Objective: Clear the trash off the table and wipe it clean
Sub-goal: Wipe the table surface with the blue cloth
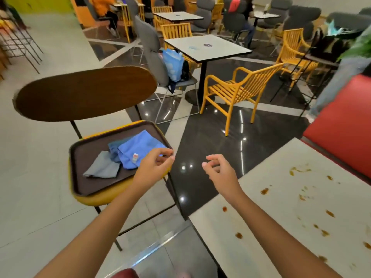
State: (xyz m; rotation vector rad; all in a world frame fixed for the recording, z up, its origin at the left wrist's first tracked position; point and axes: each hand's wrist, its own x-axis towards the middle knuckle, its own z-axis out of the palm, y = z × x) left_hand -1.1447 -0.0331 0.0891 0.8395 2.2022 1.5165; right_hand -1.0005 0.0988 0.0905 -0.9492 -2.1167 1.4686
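The one table [281, 207] lies at the right, its near corner and left edge free, with more than ten brown stains [264, 191]. Two hands hover over the open floor [192, 137]: left hand [155, 167] and right hand [217, 169], both loosely curled, holding nothing. One chair [86, 93] carries one tray [73, 157] with a blue cloth [138, 149] and a grey cloth [102, 167].

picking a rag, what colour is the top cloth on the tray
Blue; the cloth shows best in head view.

One head-worn camera looks forward and down, close over the table [281, 213] corner and a chair [84, 93].
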